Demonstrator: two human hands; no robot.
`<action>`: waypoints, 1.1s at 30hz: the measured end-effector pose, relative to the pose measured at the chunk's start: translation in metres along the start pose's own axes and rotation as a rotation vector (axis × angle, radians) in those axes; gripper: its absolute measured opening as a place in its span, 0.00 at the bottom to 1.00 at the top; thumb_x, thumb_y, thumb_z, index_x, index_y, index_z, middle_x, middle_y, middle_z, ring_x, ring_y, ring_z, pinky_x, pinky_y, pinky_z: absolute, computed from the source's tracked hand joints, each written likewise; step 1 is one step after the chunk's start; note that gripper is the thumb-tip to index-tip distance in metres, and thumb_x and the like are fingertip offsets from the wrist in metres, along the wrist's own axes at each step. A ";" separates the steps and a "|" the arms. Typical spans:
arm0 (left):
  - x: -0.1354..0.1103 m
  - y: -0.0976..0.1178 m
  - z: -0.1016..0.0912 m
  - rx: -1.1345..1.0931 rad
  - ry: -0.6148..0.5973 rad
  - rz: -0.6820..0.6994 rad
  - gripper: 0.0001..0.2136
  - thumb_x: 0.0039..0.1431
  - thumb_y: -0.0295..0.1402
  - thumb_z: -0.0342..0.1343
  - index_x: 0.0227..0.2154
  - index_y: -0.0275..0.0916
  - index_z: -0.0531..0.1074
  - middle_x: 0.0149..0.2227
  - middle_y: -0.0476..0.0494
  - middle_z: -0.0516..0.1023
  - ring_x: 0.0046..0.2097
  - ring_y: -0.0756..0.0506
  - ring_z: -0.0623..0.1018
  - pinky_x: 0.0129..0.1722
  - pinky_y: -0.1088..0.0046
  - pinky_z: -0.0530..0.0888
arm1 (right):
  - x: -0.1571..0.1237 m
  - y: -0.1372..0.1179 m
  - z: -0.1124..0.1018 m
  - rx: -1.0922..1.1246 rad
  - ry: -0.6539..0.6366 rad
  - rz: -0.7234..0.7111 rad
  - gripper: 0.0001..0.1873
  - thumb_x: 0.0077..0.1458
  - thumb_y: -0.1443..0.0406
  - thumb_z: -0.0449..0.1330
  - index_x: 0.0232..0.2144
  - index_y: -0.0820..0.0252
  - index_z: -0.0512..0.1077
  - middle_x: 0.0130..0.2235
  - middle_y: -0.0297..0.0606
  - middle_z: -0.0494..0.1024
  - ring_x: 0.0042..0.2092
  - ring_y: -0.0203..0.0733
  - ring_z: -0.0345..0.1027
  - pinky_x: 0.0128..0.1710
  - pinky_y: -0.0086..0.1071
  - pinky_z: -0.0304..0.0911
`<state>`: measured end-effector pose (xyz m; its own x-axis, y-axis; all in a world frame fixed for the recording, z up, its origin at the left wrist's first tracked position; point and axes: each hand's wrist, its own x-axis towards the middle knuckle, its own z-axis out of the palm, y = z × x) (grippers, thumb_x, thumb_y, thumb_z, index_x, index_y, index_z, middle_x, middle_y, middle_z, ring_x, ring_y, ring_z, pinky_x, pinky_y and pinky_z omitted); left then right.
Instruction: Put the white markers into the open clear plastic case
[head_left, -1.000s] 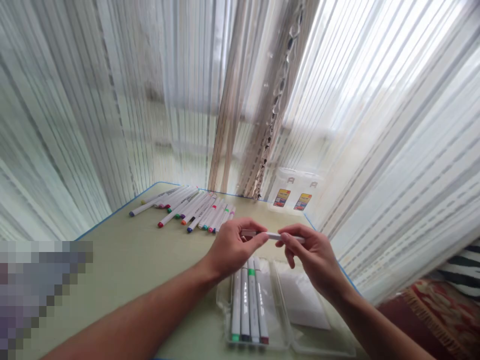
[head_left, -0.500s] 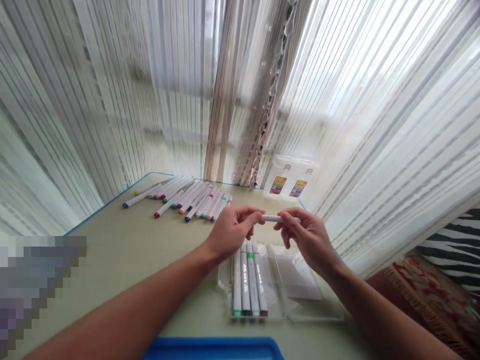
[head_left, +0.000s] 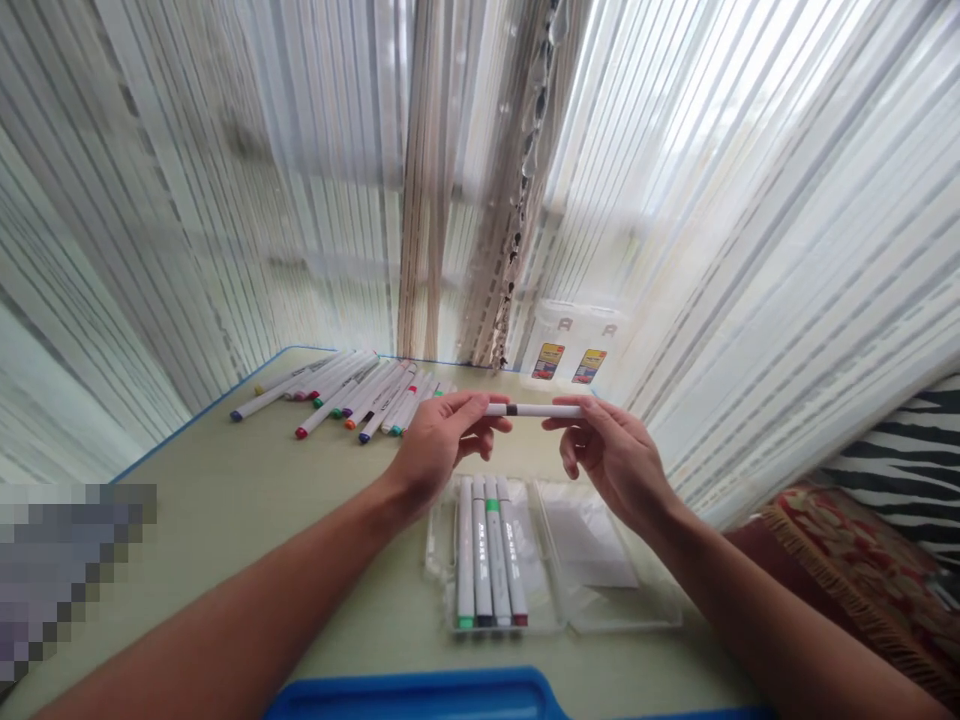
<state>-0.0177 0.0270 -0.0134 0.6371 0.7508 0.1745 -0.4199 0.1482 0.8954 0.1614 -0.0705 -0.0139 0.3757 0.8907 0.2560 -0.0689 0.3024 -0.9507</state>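
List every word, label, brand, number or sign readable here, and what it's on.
None can be read.
Two coloured labels on clear plastic at the far edge: too small.
Four markers in the open case: barrel lettering, too blurred.
Loose markers: print too small.
Held marker: no lettering visible.

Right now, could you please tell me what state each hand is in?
Left hand: closed, pinching one end of the dark-banded white cylindrical marker.
Right hand: closed, pinching the marker's other end.
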 end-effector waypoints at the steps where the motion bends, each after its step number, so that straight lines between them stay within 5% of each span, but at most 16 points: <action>1: -0.001 0.001 0.000 -0.016 -0.013 -0.008 0.13 0.58 0.35 0.59 0.40 0.29 0.79 0.30 0.36 0.80 0.26 0.50 0.73 0.26 0.74 0.69 | 0.001 0.000 0.000 0.018 0.004 0.005 0.15 0.60 0.56 0.59 0.38 0.63 0.75 0.33 0.43 0.81 0.19 0.33 0.64 0.16 0.28 0.59; 22: -0.011 0.009 0.000 0.299 -0.075 0.243 0.13 0.57 0.31 0.63 0.45 0.35 0.80 0.38 0.36 0.83 0.27 0.51 0.75 0.31 0.71 0.73 | 0.004 -0.003 0.002 0.200 0.039 0.154 0.13 0.57 0.57 0.61 0.34 0.64 0.74 0.26 0.39 0.79 0.17 0.32 0.62 0.14 0.26 0.54; 33: -0.008 0.012 -0.001 0.247 -0.097 0.110 0.08 0.55 0.30 0.64 0.37 0.33 0.81 0.30 0.39 0.81 0.28 0.49 0.76 0.28 0.75 0.73 | 0.002 -0.002 0.000 0.063 0.032 -0.038 0.16 0.59 0.55 0.60 0.33 0.64 0.75 0.25 0.38 0.78 0.17 0.32 0.62 0.13 0.26 0.56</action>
<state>-0.0290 0.0234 -0.0048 0.6603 0.6866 0.3042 -0.3277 -0.1011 0.9394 0.1617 -0.0694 -0.0120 0.4088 0.8671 0.2847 -0.1120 0.3573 -0.9273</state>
